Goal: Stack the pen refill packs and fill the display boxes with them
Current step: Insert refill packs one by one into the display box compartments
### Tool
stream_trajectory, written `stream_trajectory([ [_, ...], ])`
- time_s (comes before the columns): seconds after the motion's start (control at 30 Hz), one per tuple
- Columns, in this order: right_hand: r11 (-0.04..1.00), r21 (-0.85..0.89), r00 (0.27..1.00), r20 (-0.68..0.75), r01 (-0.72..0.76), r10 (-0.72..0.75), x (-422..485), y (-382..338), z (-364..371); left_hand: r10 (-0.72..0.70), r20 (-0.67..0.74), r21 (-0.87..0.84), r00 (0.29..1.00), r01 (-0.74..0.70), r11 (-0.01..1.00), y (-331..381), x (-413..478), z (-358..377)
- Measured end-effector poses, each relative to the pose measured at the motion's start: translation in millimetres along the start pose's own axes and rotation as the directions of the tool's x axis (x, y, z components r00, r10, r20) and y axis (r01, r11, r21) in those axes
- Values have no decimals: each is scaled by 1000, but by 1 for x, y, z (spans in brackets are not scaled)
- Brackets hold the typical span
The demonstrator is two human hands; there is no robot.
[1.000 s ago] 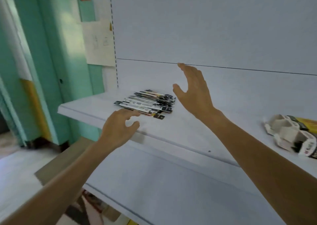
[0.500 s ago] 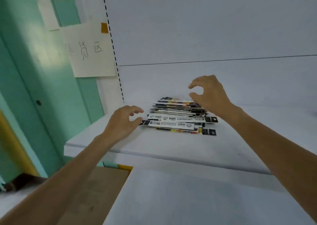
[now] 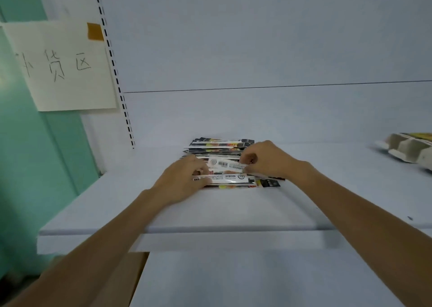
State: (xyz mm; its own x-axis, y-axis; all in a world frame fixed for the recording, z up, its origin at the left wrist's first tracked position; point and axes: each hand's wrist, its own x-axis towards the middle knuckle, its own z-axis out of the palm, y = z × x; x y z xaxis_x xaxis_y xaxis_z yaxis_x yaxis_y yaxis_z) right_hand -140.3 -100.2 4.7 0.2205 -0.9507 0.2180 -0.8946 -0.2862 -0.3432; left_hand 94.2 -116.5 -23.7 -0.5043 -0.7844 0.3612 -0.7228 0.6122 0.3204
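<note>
Nearest, at six o'clock in the view, lies a pale lower shelf [image 3: 233, 278], with a brown board [image 3: 131, 278] just beside it at seven o'clock. Above these runs the white upper shelf [image 3: 210, 213], and both bare forearms reach over its front edge towards the middle. The refill packs [image 3: 222, 147] sit on this shelf in a loose, uneven pile near the centre of the view, their long sides running from nine o'clock to three o'clock. The left hand [image 3: 184, 178] is at the pile's eight o'clock side, its fingers curled over the left ends of the front packs and holding them. The right hand [image 3: 268, 160] is at the pile's three o'clock side, its fingers bent in a narrow pinch on the right end of a pack with a barcode label. Well apart from the pile, at three o'clock on the same shelf, a grey and yellow cardboard box [image 3: 411, 150] is cut off by the frame edge. Behind the pile stands the white back panel [image 3: 257, 37]. At ten o'clock a slotted rail [image 3: 114, 68] runs upward, and just beside it a paper note [image 3: 63, 68] with handwritten characters hangs by brown tape [image 3: 95, 31] on a green wall [image 3: 23, 154].
</note>
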Motion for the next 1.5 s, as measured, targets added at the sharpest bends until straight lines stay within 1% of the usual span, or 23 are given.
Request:
stream_trajectory([
  [0.1, 997, -22, 997, 13, -78, 78, -2, 0, -7, -54, -20, -43, 998, 53, 998, -5, -4, -6],
  [0.17, 994, 61, 996, -4, -93, 94, -2, 0, -10, -111, -77, -77, 991, 105, 992, -7, -7, -9],
  [0.27, 971, 221, 991, -68, -94, 111, 0, -10, -9, -202, -119, -232, 972, 171, 958, -3, -7, -14],
  [0.37, 907, 415, 986, -107, -74, 130, 0, -31, -4, -319, -40, -356, 947, 284, 890, 7, 0, -15],
  [0.43, 809, 584, 995, -22, -69, 100, -1, -52, 2, -376, 39, -481, 926, 347, 805, 13, 5, -17],
  [0.5, 790, 610, 998, 56, -62, 36, 1, -71, 8, -385, 83, -597, 919, 355, 719, 21, 6, -20],
  [0.53, 809, 586, 997, 80, -50, 4, 3, -79, 10, -376, 75, -612, 924, 340, 714, 24, 6, -22],
  [0.63, 835, 550, 990, 127, -16, -64, 7, -95, 11, -320, 3, -527, 948, 273, 805, 28, 2, -27],
  [0.7, 738, 674, 987, 137, -34, -79, 7, -98, 9, -299, 4, -452, 954, 268, 851, 23, -2, -35],
  [0.73, 667, 744, 990, 115, -34, -77, 7, -98, 9, -290, 13, -404, 957, 270, 874, 17, -4, -39],
  [0.77, 641, 767, 997, 53, 1, -64, 6, -96, 9, -289, 33, -363, 957, 281, 888, 10, -7, -43],
  [0.8, 693, 718, 998, -40, 64, -51, 4, -92, 9, -299, 55, -326, 953, 300, 896, 3, -10, -47],
  [0.83, 802, 584, 990, -123, 126, -66, 4, -85, 9, -316, 69, -285, 946, 323, 903, -4, -13, -50],
  [0.87, 910, 383, 984, -141, 158, -111, 2, -79, 10, -339, 68, -229, 938, 345, 910, -11, -16, -52],
  [0.9, 974, 158, 985, -74, 164, -154, 2, -73, 12, -352, 46, -170, 935, 354, 920, -17, -19, -54],
  [0.97, 977, -141, 984, 101, 157, -144, 2, -60, 20, -351, -11, -108, 936, 348, 931, -26, -24, -54],
  [1.03, 980, -143, 985, 119, 140, -123, 3, -56, 25, -322, -41, -110, 946, 316, 942, -26, -26, -52],
  [1.13, 975, -102, 981, 1, 195, -196, 5, -61, 28, -217, -45, -138, 975, 209, 968, -20, -25, -44],
  [1.2, 948, -192, 956, -102, 253, -276, 7, -65, 30, -164, -54, -161, 985, 154, 975, -13, -23, -40],
  [1.3, 859, -383, 856, -252, 341, -452, 7, -76, 29, -135, 19, -299, 991, 134, 945, -3, -18, -37],
  [1.37, 811, -442, 747, -368, 383, -554, 6, -78, 27, -122, 119, -448, 985, 163, 879, 1, -18, -35],
  [1.43, 806, -465, 685, -451, 367, -572, 3, -76, 25, -118, 135, -456, 984, 167, 874, 3, -19, -34],
  [1.5, 840, -457, 679, -519, 293, -519, 0, -69, 25, -107, 135, -402, 985, 153, 903, 2, -18, -32],
])
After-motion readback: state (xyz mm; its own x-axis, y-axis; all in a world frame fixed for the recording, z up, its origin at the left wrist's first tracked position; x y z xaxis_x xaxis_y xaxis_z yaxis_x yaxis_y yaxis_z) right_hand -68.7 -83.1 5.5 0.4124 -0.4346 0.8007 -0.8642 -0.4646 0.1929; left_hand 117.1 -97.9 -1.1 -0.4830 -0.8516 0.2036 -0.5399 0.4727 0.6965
